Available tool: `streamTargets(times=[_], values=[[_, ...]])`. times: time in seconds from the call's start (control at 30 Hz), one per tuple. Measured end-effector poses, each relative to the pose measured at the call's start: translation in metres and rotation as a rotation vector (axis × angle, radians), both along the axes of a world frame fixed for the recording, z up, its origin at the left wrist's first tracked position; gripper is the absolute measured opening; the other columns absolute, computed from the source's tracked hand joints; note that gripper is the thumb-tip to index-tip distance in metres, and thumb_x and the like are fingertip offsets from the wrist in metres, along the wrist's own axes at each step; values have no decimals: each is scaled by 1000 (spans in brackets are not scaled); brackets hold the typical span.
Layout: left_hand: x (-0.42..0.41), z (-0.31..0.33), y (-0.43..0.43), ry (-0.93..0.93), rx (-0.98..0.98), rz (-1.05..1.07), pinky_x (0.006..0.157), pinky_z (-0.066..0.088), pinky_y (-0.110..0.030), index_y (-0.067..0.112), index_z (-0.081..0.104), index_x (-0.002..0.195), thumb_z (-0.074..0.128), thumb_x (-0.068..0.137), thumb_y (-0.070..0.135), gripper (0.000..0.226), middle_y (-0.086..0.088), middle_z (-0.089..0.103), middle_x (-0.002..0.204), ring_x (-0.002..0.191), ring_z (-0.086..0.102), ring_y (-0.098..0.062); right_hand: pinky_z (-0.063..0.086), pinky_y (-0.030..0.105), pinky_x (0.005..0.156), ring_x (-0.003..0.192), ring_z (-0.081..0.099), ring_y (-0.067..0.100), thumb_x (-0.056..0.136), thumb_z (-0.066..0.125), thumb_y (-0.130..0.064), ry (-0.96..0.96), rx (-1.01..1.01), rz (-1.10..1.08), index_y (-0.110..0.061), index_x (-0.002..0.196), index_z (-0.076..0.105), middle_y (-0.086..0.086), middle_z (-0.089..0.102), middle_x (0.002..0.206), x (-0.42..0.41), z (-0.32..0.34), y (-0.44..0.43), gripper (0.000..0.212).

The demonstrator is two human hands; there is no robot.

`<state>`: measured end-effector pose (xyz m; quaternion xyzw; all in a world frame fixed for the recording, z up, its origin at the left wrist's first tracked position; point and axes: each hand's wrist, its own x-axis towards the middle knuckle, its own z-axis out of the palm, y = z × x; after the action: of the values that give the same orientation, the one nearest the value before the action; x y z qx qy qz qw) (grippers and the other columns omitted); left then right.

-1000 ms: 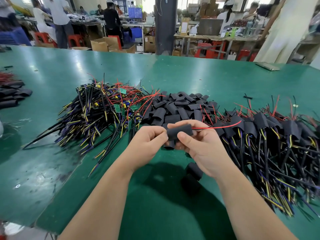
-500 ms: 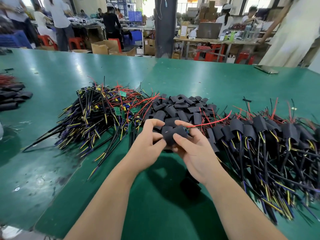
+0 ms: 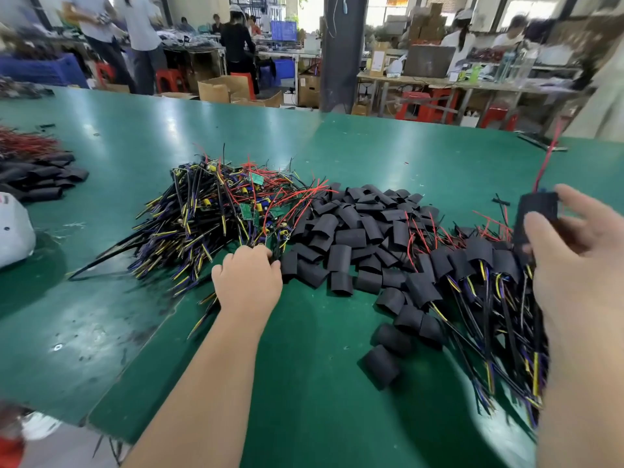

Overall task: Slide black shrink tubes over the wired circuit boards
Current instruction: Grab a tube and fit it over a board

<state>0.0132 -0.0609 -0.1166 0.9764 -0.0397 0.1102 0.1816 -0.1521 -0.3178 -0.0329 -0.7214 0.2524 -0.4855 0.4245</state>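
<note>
One broad green table (image 3: 371,146) fills most of the view, and three heaps lie across its middle. The largest, on the left, is a tangle of wired circuit boards (image 3: 209,214), their black, yellow and purple leads fanning toward the near edge and red leads arching to the right. On the right lies a spread of finished pieces (image 3: 479,282), each with a black sleeve at its far end and long leads trailing toward the person. Between these two sits a mound of loose black shrink tubes (image 3: 351,231), touching both heaps, with a few tubes strayed onto the bare surface nearer the person. The left hand (image 3: 248,282) lies knuckles-up at the near edge of the unsleeved heap, its fingers curled down among the leads; whether they have caught anything cannot be told. The right hand (image 3: 580,275) is raised above the finished spread and pinches a sleeved board (image 3: 537,207) between thumb and forefinger. A thin red wire (image 3: 545,163) rises from the far end of that sleeve.
</note>
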Motion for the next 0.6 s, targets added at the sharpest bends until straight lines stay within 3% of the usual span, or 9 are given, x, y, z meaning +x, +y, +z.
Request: streamTargets(times=[0.07,0.13,0.27,0.37,0.43,0.5,0.6], values=[[3,-1,-3,-2,40,27,88,31,-38,30,61,113,48,95,46,28,3,67,105,100,60,-23,47,49,97,103,61,27,82,61,-28,265,-194,-167,-37,126,57,3,64,113,-2,-5,-6,45],[5,-1,-4,-7,69,50,85,29,-37,29,65,99,48,93,53,30,4,69,90,90,63,-23,41,56,100,112,52,39,81,62,-24,363,-240,-234,-29,129,55,10,52,126,0,-8,-4,48],[8,-1,-6,-16,139,80,79,27,-36,19,60,70,49,91,41,32,4,55,61,66,56,-24,39,54,99,110,50,37,83,63,-16,262,-291,-187,-22,116,65,12,53,120,8,-6,23,33],[7,-1,-10,-24,133,105,76,22,-35,16,45,62,47,89,29,30,4,42,58,65,47,-24,40,49,96,105,53,36,83,62,-10,249,-357,-106,-18,107,69,12,58,112,17,-11,42,26],[7,-2,-11,-37,132,117,76,22,-35,15,42,63,44,91,25,30,3,46,61,67,46,-23,41,46,91,103,54,34,83,62,-7,252,-402,-54,-17,100,71,9,60,106,22,-15,52,22],[6,-2,-10,-44,121,121,80,26,-36,14,46,70,42,94,23,26,1,56,72,71,49,-24,43,38,89,95,56,29,82,62,-3,231,-433,-1,-15,94,72,6,61,98,26,-19,60,20],[3,-1,-8,-21,1,93,81,25,-36,13,49,86,41,97,18,14,0,58,87,78,48,-24,35,1,77,75,55,9,82,62,0,202,-338,140,-18,88,71,-6,62,84,30,-24,71,21]])
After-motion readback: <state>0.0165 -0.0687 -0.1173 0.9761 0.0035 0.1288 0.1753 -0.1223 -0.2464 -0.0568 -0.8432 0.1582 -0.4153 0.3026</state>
